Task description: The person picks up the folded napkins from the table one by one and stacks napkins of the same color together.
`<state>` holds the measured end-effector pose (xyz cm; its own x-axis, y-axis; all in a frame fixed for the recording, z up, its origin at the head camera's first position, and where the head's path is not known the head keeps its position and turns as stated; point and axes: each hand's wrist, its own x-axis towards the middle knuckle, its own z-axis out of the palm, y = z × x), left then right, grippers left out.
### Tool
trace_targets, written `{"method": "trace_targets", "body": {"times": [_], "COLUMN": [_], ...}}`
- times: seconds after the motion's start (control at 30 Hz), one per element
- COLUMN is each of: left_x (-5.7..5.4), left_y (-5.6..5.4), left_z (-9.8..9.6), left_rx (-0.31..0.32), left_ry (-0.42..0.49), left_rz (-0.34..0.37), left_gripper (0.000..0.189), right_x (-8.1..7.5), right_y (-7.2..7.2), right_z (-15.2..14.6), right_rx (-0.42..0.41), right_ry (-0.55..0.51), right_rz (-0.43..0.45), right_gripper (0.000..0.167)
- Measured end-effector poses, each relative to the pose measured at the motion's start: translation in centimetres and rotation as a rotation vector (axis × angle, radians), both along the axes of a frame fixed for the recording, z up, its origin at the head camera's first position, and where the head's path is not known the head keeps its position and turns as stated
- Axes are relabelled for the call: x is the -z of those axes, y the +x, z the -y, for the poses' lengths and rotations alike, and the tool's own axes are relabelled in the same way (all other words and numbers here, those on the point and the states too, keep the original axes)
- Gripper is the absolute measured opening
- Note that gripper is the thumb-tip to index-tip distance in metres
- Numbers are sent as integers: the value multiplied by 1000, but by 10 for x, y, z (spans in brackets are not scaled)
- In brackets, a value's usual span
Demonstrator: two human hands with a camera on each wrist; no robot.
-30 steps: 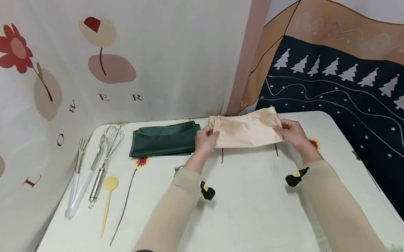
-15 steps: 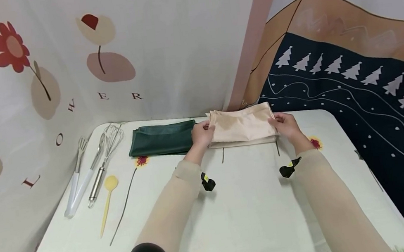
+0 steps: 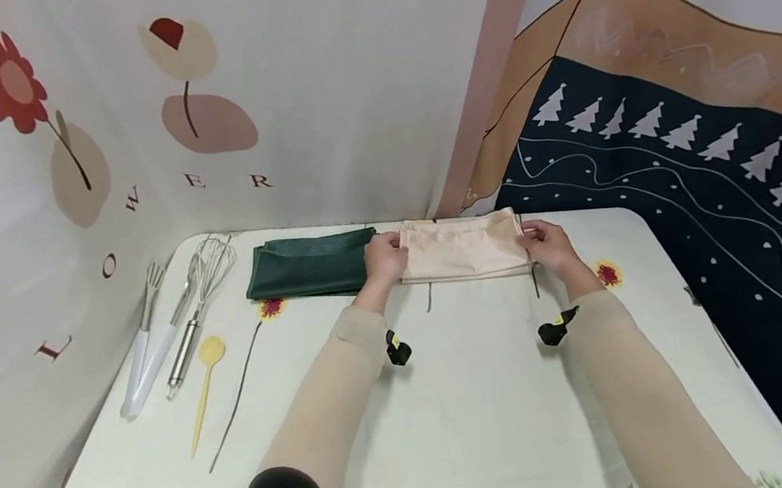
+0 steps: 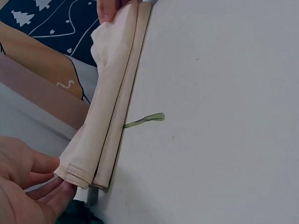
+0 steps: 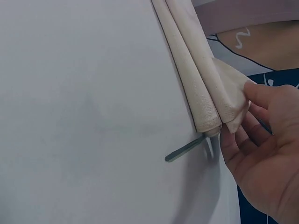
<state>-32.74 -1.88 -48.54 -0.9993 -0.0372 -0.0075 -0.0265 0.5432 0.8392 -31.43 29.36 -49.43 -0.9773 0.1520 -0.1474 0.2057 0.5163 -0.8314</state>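
Observation:
A folded peach cloth (image 3: 460, 249) lies near the table's back edge, smooth and layered. My left hand (image 3: 385, 259) pinches its left end; in the left wrist view that hand (image 4: 30, 179) has thumb and fingers around the stitched corner. At the opposite end, my right hand (image 3: 549, 246) pinches the upper layer. The right wrist view shows the right hand's thumb (image 5: 258, 93) above the fabric and the fingers beneath it. A second layer of the cloth (image 5: 189, 79) rests along the near side. Close beside my left hand sits a folded dark green cloth (image 3: 314, 264).
On the table's left side lie a whisk (image 3: 199, 314), a yellow spoon (image 3: 207, 378) and white-handled utensils (image 3: 149, 344), one with fork tines. Printed curtains (image 3: 316, 91) rise behind the table (image 3: 481, 395).
Both hands first raised the peach cloth's upper layer and shifted slightly left and away, showing a lower layer in front. Then they lowered it, so it now lies flatter.

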Motion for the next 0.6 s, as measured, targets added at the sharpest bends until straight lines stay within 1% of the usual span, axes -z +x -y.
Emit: {"method": "trace_targets", "body": {"times": [0.2,0.37,0.4,0.47,0.53,0.6], "left_x": [-1,1,1,4,7,10], "left_y": [-2,-3,-3,-3,-3,-2], "left_z": [-1,-3,-3,-4,-4,-4], "left_rx": [62,70,73,97,132,168], "left_ry": [5,31,19,-40,-126,-207], "left_rz": [36,34,32,32,31,21], "left_gripper": [43,48,49,51,54,55], "right_x": [3,5,5,6,6,8], "right_y": [3,3,3,3,5,6], "right_z": [-2,-2,-3,-4,-5,-7], "right_rx": [2,16,20,24,41,78], "right_ry": [19,2,0,22,61,85], "right_rz": [26,-5,-10,-10,7,45], "right_gripper": [42,42,42,43,45,47]}}
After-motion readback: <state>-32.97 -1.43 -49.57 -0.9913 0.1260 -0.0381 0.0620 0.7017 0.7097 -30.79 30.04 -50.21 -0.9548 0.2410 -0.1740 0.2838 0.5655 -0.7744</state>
